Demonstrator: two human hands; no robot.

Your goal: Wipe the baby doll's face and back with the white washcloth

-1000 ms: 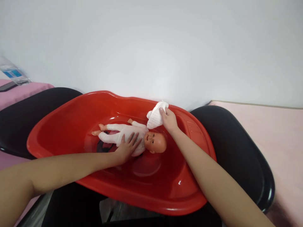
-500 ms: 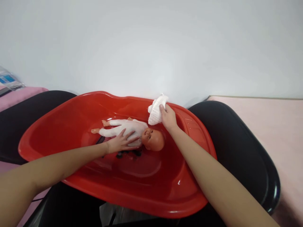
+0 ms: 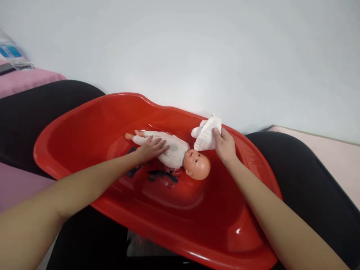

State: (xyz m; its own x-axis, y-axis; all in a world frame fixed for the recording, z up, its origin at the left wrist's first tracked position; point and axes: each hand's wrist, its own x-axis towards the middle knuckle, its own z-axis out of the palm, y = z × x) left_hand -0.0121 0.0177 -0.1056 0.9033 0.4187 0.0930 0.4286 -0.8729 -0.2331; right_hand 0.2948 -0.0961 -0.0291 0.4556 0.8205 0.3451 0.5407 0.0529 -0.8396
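With the right hand (image 3: 225,145), pinches a soft white ribbed piece of fabric, cap-like in shape (image 3: 208,134), between thumb and fingers, above the far side of a glossy red plastic tub (image 3: 84,125). Just to the near side of the fabric, a bald plastic baby doll in a white cloth suit (image 3: 178,154), face up inside the tub, long axis running from feet at far left to head (image 3: 198,165) at near right. At the head end, right hand nearer; cannot tell whether fabric and head touch or merely overlap in view. With the left hand (image 3: 152,149), rests palm down across the doll's body, fingers loosely spread, pinching nothing. Under the doll, dark printing (image 3: 163,176). Beyond either end of the tub, smooth black rounded panels (image 3: 315,195); behind, a plain pale wall (image 3: 180,45).
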